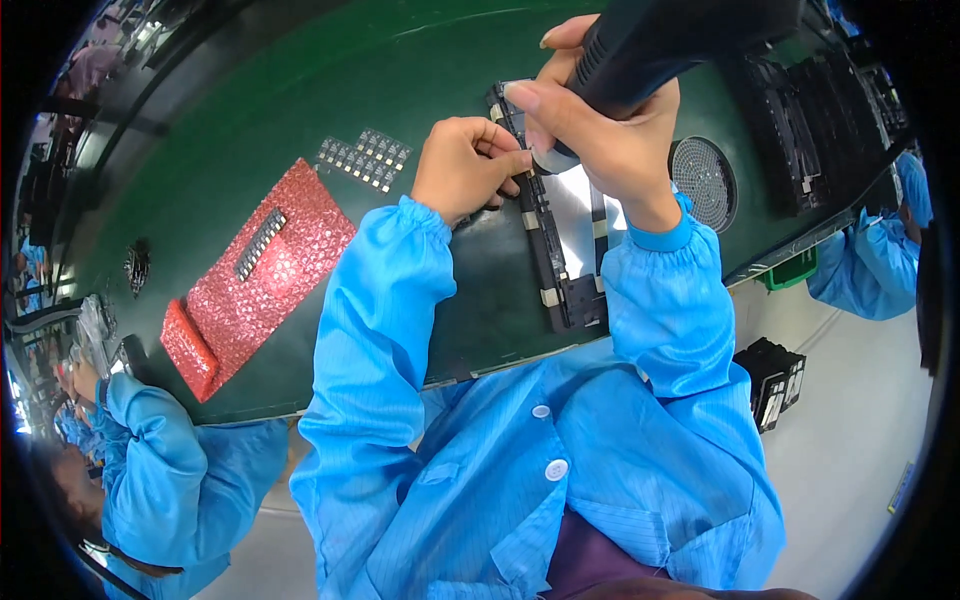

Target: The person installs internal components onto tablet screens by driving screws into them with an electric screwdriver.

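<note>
A long black frame-like unit (550,270) with shiny silvery panels lies on the green table in front of me. My left hand (465,165) is closed at its left edge, thumb and index finger pinched together; whatever is between the fingertips is too small to make out. Above the unit, my right hand (620,140) grips a thick black hand tool (640,55) with ribbed slots on its side. The tool's lower end comes down close to the left fingertips, and its exact kind does not show. Part of the unit is hidden behind my right hand and sleeve.
Left of my arm lies red bubble wrap (300,220) with a strip of small parts (262,243) on it. Beyond sit clear sheets of small parts (365,158). To the right are a round mesh dish (703,185) and stacked black units (800,130). A co-worker's blue sleeve (165,450) is at left.
</note>
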